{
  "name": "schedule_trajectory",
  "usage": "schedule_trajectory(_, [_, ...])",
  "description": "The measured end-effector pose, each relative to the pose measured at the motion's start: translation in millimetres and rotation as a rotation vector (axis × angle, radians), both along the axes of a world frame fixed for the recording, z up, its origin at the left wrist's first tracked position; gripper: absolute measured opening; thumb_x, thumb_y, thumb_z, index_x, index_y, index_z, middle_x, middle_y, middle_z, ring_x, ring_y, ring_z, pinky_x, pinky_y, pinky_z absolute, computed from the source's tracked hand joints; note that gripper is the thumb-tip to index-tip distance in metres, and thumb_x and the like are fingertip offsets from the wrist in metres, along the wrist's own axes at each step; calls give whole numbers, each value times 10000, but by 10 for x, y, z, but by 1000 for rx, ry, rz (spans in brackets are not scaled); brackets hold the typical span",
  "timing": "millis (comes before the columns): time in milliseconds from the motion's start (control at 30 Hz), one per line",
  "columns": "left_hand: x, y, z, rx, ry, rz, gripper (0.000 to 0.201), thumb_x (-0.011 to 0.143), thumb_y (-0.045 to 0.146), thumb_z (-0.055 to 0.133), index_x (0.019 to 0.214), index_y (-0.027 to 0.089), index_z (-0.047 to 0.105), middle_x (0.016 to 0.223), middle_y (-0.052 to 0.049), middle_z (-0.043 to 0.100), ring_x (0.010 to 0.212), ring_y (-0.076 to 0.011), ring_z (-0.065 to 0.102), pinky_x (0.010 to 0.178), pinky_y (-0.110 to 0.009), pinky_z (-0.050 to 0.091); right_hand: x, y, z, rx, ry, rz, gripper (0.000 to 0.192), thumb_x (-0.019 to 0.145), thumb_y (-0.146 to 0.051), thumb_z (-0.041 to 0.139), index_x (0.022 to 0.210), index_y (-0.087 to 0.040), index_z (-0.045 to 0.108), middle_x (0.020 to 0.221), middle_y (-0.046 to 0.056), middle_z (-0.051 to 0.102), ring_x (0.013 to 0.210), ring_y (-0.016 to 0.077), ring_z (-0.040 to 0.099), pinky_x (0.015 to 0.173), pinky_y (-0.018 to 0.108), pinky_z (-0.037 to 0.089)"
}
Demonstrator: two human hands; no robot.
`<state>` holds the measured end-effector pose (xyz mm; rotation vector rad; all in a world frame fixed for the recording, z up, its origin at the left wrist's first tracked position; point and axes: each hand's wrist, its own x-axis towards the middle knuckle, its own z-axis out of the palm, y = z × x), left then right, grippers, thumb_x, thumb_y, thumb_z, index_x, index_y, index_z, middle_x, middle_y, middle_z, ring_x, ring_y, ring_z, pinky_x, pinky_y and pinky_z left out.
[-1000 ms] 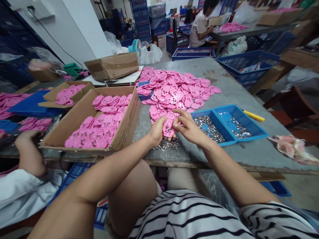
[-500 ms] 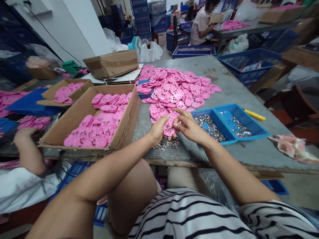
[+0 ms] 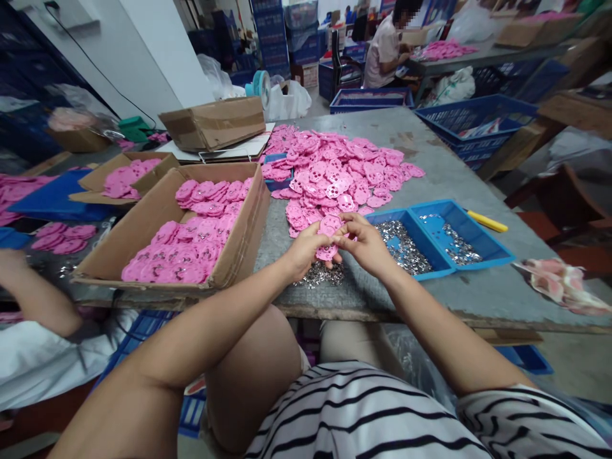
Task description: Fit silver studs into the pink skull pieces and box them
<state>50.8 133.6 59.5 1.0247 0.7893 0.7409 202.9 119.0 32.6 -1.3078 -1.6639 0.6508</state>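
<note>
My left hand (image 3: 304, 250) is closed on a flat pink plastic piece (image 3: 327, 252) with cut-out holes, thumb on top and fingers beneath. My right hand (image 3: 362, 243) meets it from the other side, thumb and forefinger pinched together at the face of the piece. Whatever sits between those fingertips is too small to make out. Right below both hands lies a little heap of shiny metal bits (image 3: 319, 275). A large pile of similar pink pieces (image 3: 344, 169) spreads behind them. More metal bits fill a blue two-part tray (image 3: 452, 266) beside my right hand.
At left stands a cardboard box (image 3: 248, 236) holding rows of pink pieces. A yellow-handled tool (image 3: 488, 220) and a crumpled cloth-like bundle (image 3: 559, 284) lie at right. A co-worker's arm (image 3: 41, 293) reaches in at far left. Another person (image 3: 382, 54) sits at a far table.
The fingers of my right hand have drawn together into a pinch at the pink piece. My left hand keeps its hold. At far left, the co-worker's arm has shifted leftward.
</note>
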Motion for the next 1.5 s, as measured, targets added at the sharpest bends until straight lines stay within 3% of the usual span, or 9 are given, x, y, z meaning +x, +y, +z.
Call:
schedule_trajectory(100, [-7, -1, -3, 52, 22, -18, 319, 629, 84, 540, 941, 146, 514, 653, 16, 614, 476, -130, 617, 372, -198, 450, -3, -11, -35, 28, 76, -2, 108, 782, -231, 656, 676, -210, 657, 1117, 71, 628, 1084, 240, 577, 973, 448, 448])
schedule_trajectory(333, [-8, -1, -1, 116, 84, -14, 312, 639, 95, 560, 939, 147, 497, 628, 27, 606, 463, -118, 597, 388, -204, 460, -38, -40, -55, 52, 150, -27, 109, 770, -262, 664, 671, -216, 663, 1080, 71, 642, 1050, 233, 589, 880, 407, 484])
schedule_trajectory(633, [-9, 9, 38, 155, 166, -23, 385, 637, 55, 512, 1016, 122, 515, 700, -38, 691, 445, -112, 583, 383, -201, 422, -69, -24, -108, 247, 413, -282, 148, 790, -332, 645, 694, -222, 626, 921, 58, 672, 960, 218, 614, 911, 420, 475])
schedule_trajectory(767, [4, 12, 57, 93, 176, 13, 390, 660, 41, 544, 1039, 120, 490, 611, 9, 646, 392, -91, 532, 349, -180, 367, -78, -40, -233, 231, 375, -349, 191, 761, -392, 653, 693, -218, 614, 866, 64, 665, 908, 235, 622, 898, 446, 480])
schedule_trajectory(900, [-4, 67, 61, 98, 179, -29, 463, 672, 33, 613, 1109, 110, 479, 539, 52, 596, 384, -90, 517, 370, -177, 374, -59, -24, -421, 186, 332, -421, 216, 746, -445, 649, 701, -237, 613, 848, 72, 654, 865, 259, 626, 903, 494, 464])
schedule_trajectory(1067, [-43, 104, 50, 131, 161, -13, 466, 723, 51, 603, 1167, 118, 477, 519, 81, 561, 418, -88, 529, 411, -175, 397, -8, -45, -659, 120, 217, -357, 257, 747, -501, 638, 703, -249, 618, 825, 94, 635, 839, 289, 622, 853, 495, 465])
schedule_trajectory(1200, [-68, 117, 53, 128, 152, -24, 347, 726, 27, 566, 1049, 133, 501, 508, 83, 542, 429, -87, 544, 430, -172, 406, 28, -52, -783, 126, 164, -349, 337, 744, -559, 620, 729, -223, 631, 827, 91, 646, 811, 276, 617, 827, 495, 477])
schedule_trajectory(1367, [-150, 159, 179, 109, 79, 41, 393, 683, 12, 570, 1046, 127, 476, 575, 51, 589, 412, -83, 530, 389, -164, 358, 59, -14, -830, 83, 174, -367, 382, 705, -598, 632, 699, -215, 631, 799, 83, 662, 790, 266, 625, 823, 473, 491])
schedule_trajectory(1500, [-386, 290, 424, 93, -46, 234, 441, 714, 20, 503, 1141, 117, 445, 652, 4, 638, 432, -92, 548, 371, -172, 375, 88, -4, -847, -19, 205, -353, 369, 654, -584, 648, 703, -218, 643, 809, 84, 680, 823, 281, 634, 860, 467, 486])
